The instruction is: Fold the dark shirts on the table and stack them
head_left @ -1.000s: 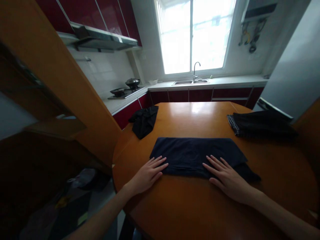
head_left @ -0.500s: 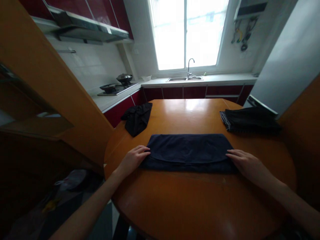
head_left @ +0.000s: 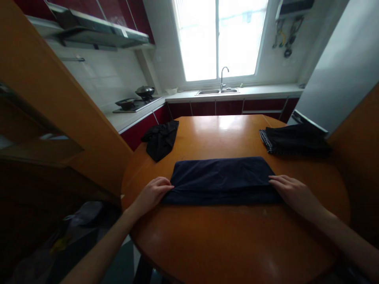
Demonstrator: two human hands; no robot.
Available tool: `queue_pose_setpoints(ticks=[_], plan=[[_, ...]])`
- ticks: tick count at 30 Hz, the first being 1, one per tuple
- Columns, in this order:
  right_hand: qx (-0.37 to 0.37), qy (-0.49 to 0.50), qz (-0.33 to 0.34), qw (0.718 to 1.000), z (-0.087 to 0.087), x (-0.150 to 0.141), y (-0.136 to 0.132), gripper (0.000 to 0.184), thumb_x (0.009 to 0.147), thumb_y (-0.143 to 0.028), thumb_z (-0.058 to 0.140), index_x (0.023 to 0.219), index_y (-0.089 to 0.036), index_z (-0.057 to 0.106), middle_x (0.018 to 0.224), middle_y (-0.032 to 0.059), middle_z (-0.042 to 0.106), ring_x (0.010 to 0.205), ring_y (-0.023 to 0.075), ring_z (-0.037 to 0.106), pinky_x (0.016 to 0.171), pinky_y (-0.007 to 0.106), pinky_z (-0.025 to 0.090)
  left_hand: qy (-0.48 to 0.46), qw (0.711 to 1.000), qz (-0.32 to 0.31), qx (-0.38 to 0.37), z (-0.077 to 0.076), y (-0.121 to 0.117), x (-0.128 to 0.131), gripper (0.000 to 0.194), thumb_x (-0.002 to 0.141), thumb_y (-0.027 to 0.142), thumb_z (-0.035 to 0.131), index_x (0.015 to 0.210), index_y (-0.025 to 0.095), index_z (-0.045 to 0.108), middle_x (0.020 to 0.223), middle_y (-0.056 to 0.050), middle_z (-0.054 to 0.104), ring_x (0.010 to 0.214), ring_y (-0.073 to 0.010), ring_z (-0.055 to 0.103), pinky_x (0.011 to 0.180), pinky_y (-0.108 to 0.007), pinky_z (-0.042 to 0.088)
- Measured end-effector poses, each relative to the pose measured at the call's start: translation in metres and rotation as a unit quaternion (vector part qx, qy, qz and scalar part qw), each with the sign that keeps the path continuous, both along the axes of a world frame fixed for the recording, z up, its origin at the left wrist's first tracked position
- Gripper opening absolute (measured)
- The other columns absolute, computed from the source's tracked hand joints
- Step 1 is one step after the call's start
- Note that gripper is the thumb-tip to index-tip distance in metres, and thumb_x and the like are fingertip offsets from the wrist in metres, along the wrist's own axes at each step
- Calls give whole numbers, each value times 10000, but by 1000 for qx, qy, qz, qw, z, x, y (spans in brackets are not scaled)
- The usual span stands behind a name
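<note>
A dark blue garment [head_left: 222, 179], folded into a wide flat strip, lies across the middle of the wooden table [head_left: 219, 240]. At its left end my left hand [head_left: 155, 191] pinches the edge of the cloth between thumb and fingers. My right hand [head_left: 291, 193] grips the opposite end, its fingertips on the top layer and the thumb mostly hidden. The upper layer is drawn fairly straight between both hands, with slight creases. What kind of garment it is cannot be made out.
A crumpled black cloth [head_left: 162, 139] lies at the table's far left. Folded dark clothes [head_left: 297, 140] rest at the far right. Behind stand the counter with a sink [head_left: 217, 92], a stove holding a lidded pan [head_left: 145, 92], and a fridge [head_left: 328, 75] on the right.
The top layer's curved lower edge has been pulled straighter and toward me. My left hand has moved slightly left and down; the right has barely moved. The view has shifted a little.
</note>
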State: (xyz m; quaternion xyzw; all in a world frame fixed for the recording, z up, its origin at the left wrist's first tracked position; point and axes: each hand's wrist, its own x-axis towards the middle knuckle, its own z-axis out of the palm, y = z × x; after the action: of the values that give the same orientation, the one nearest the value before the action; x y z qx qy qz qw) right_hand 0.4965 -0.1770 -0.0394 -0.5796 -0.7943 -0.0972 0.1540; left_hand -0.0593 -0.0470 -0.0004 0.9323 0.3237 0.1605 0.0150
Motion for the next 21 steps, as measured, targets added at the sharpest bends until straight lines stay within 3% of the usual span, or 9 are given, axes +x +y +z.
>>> queue_pose_setpoints(ticks=[4, 8, 11, 14, 16, 18, 21], plan=[[-3, 41, -12, 999, 3, -2, 6, 373, 977, -246, 402, 1184, -207, 710, 1243, 102, 698, 1111, 276, 642, 986, 460, 506, -5, 999, 10, -48, 26, -10, 20, 304, 988, 269, 476, 1121, 287, 749, 1178, -52, 697, 1086, -212, 651, 970, -356, 520], [0, 105, -23, 994, 19, -45, 43, 425, 991, -328, 385, 1286, -199, 662, 1377, 117, 618, 1271, 287, 557, 1104, 482, 421, -86, 995, 7, -46, 37, -2, 100, 368, 1023, 277, 383, 1230, 228, 683, 1238, -60, 691, 1128, -205, 647, 1017, -358, 505], [-37, 102, -15, 994, 26, -101, 83, 498, 998, -323, 351, 1411, -132, 553, 1544, 149, 441, 1432, 285, 385, 1173, 482, 319, -70, 997, 12, -31, 21, 18, 174, 399, 1020, 232, 352, 1280, 172, 649, 1378, -96, 618, 1269, -210, 574, 1121, -364, 416], [-91, 85, -59, 990, 19, -146, 107, 561, 993, -298, 342, 1515, -100, 400, 1631, 168, 258, 1507, 310, 220, 1182, 564, 231, 40, 998, 28, -38, -8, 29, 222, 483, 1020, 291, 366, 1468, 137, 465, 1565, -153, 404, 1460, -293, 354, 1170, -516, 313], [-129, 68, -68, 987, 8, -161, 109, 591, 989, -286, 333, 1542, -76, 334, 1644, 182, 195, 1522, 324, 156, 1176, 607, 191, 84, 995, 35, -35, -26, 26, 230, 551, 1028, 323, 341, 1538, 115, 341, 1620, -177, 275, 1511, -312, 225, 1185, -571, 235], [-132, 53, -57, 988, -4, -165, 102, 617, 989, -300, 328, 1558, -66, 292, 1650, 179, 164, 1532, 308, 108, 1191, 595, 145, 85, 996, 31, -14, -38, 17, 226, 578, 1034, 337, 313, 1564, 109, 278, 1643, -174, 201, 1531, -292, 151, 1209, -553, 165], [-112, 43, -51, 991, -14, -160, 88, 641, 991, -357, 336, 1566, -81, 282, 1658, 159, 141, 1538, 285, 75, 1209, 556, 114, 79, 997, 7, 6, -43, 4, 211, 605, 1039, 388, 309, 1576, 115, 254, 1655, -156, 162, 1540, -272, 98, 1228, -508, 103]])
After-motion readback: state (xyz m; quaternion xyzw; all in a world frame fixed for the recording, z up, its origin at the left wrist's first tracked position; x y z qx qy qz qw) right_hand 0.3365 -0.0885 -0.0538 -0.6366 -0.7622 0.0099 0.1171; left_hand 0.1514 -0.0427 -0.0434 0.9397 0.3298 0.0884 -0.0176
